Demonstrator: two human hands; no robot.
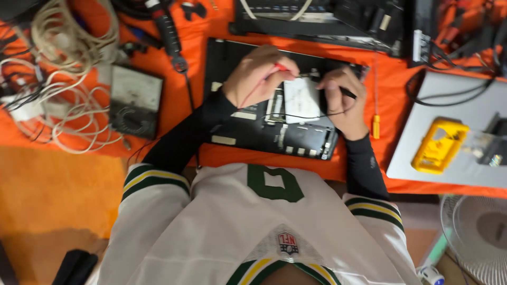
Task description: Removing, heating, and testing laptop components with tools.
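An opened laptop base [274, 132], black with exposed boards and a white patch in the middle, lies on the orange table cover [174, 68]. My left hand [259, 74] is closed around a red test probe [282, 67] whose tip points at the inner parts. My right hand [343, 103] grips a black test probe [346, 92] over the right side of the base. Thin black leads run from both probes across the boards.
An analog meter [134, 100] lies at the left beside coiled white cables [68, 79]. A yellow meter holster [438, 146] rests on a grey laptop lid [454, 126] at the right. A yellow-handled screwdriver [375, 113] lies by the base. A fan [475, 232] stands lower right.
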